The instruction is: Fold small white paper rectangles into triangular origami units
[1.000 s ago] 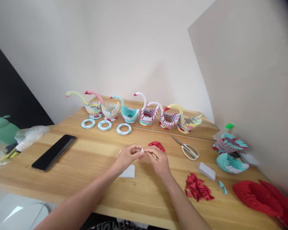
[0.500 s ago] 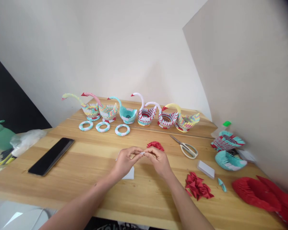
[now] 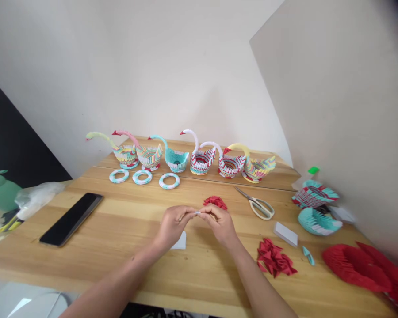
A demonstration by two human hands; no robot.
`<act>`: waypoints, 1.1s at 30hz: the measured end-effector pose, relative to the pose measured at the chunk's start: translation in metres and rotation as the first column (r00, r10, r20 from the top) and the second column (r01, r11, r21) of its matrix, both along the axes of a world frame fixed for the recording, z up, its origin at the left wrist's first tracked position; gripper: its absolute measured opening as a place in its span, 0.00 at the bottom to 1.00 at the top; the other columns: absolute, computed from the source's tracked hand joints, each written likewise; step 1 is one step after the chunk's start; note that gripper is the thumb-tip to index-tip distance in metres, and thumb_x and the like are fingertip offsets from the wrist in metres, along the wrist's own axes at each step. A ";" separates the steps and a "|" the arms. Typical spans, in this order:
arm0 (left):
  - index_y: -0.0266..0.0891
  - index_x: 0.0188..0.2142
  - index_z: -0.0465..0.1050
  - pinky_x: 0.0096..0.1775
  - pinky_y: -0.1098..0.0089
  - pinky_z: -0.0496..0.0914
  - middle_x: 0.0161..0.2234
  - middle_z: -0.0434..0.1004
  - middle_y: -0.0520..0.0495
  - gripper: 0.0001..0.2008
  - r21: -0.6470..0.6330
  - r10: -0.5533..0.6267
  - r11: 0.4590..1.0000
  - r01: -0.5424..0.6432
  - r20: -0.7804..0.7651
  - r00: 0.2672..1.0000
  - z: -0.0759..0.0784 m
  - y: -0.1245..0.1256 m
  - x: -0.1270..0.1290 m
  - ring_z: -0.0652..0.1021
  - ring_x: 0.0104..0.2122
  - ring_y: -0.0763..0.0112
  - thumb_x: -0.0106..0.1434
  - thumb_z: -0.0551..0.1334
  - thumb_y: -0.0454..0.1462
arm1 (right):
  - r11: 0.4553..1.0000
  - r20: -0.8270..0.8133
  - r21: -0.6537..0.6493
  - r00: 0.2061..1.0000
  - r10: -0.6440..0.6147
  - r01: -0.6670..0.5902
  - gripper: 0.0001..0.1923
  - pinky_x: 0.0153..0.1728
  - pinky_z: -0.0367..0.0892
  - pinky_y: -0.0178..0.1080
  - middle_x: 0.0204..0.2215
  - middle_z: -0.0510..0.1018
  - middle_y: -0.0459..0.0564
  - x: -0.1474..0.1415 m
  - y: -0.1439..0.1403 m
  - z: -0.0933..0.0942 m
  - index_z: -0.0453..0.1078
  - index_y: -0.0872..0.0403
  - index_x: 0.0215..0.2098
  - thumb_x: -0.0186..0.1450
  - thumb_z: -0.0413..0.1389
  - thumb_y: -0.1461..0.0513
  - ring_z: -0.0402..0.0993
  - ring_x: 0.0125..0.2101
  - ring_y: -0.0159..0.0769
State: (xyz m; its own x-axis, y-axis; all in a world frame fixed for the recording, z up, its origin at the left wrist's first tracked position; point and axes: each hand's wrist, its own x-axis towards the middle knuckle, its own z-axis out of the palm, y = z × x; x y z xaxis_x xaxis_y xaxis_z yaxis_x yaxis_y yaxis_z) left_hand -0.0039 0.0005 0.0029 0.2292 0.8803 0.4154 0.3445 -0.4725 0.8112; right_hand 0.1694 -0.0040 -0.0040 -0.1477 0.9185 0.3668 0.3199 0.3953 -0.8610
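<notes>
Above the middle of the wooden table, my left hand [image 3: 174, 223] and my right hand [image 3: 219, 223] meet fingertip to fingertip. Both are pinched on one small white piece of paper [image 3: 197, 213], mostly covered by the fingers. Under my left wrist lies a white sheet of paper [image 3: 179, 242], partly hidden by the hand. Just beyond my right hand is a small pile of folded red paper pieces [image 3: 215, 202]. A larger pile of red folded pieces [image 3: 275, 258] lies to the right of my right forearm.
Several paper swans [image 3: 177, 161] stand along the back, with three paper rings [image 3: 169, 181] before them. A phone [image 3: 71, 219] lies left. Scissors [image 3: 261, 207], a stack of white paper [image 3: 285, 233], a turquoise paper bowl shape [image 3: 318, 221] and a red paper model [image 3: 354, 267] are right.
Both hands stay together over the same spot, still pinching the white paper, with only slight finger movement. The whole view has shifted a little.
</notes>
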 end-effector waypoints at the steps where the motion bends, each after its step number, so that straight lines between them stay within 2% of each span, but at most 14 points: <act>1: 0.39 0.32 0.77 0.33 0.76 0.66 0.29 0.81 0.50 0.07 0.028 0.005 1.000 -0.005 -0.008 1.000 -0.001 0.000 0.000 0.78 0.29 0.72 0.62 0.60 0.37 | 1.000 -0.009 0.000 1.000 0.005 -0.005 0.05 0.35 0.64 0.34 0.28 0.78 0.46 0.000 0.000 0.000 0.74 0.52 0.30 0.62 0.57 0.62 0.72 0.30 0.34; 10: 0.39 0.34 0.77 0.32 0.73 0.66 0.28 0.80 0.48 0.10 0.269 0.010 0.963 -0.006 -0.014 1.000 -0.008 -0.001 -0.003 0.77 0.28 0.71 0.64 0.57 0.38 | 0.994 -0.172 -0.091 0.984 0.042 -0.059 0.06 0.31 0.66 0.33 0.27 0.78 0.46 -0.003 0.000 -0.005 0.73 0.53 0.29 0.59 0.59 0.59 0.72 0.29 0.33; 13: 0.39 0.32 0.77 0.31 0.73 0.66 0.26 0.79 0.47 0.11 0.287 0.017 0.958 -0.012 -0.015 1.000 -0.005 -0.002 -0.003 0.76 0.26 0.71 0.65 0.57 0.39 | 0.992 -0.195 -0.095 0.979 0.057 -0.077 0.07 0.32 0.67 0.34 0.27 0.78 0.47 -0.005 -0.001 -0.005 0.73 0.53 0.30 0.59 0.59 0.58 0.73 0.29 0.34; 20: 0.40 0.30 0.77 0.31 0.73 0.65 0.24 0.77 0.48 0.11 0.131 0.008 0.991 -0.007 -0.008 1.000 -0.003 -0.003 -0.003 0.75 0.25 0.70 0.64 0.57 0.39 | 0.997 -0.148 -0.072 0.989 0.029 -0.040 0.08 0.30 0.67 0.35 0.26 0.77 0.47 -0.005 -0.002 -0.004 0.73 0.53 0.29 0.60 0.58 0.56 0.73 0.28 0.34; 27: 0.38 0.26 0.73 0.32 0.75 0.66 0.24 0.76 0.51 0.11 -0.150 -0.006 0.988 0.026 0.135 0.991 0.002 -0.001 0.002 0.75 0.26 0.72 0.62 0.57 0.37 | 0.997 -0.012 0.067 0.999 -0.031 0.032 0.06 0.34 0.67 0.36 0.27 0.77 0.47 -0.009 -0.005 0.002 0.72 0.53 0.30 0.63 0.56 0.59 0.73 0.30 0.34; 33: 0.37 0.25 0.73 0.33 0.74 0.66 0.25 0.76 0.50 0.11 -0.215 -0.002 0.976 0.044 0.193 0.981 0.001 -0.002 0.005 0.74 0.27 0.72 0.60 0.59 0.39 | 0.985 0.067 0.162 0.996 -0.067 0.055 0.06 0.34 0.66 0.37 0.28 0.76 0.47 -0.009 -0.008 0.005 0.71 0.52 0.31 0.64 0.54 0.61 0.72 0.30 0.35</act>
State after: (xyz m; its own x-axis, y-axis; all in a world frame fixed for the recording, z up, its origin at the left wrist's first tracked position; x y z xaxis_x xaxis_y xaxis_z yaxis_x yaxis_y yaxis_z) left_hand 0.0013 -0.0018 0.0038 0.1861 0.9495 0.2527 0.1650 -0.2837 0.9446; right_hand 0.1607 -0.0121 0.0014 -0.1243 0.8570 0.5001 0.4063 0.5038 -0.7623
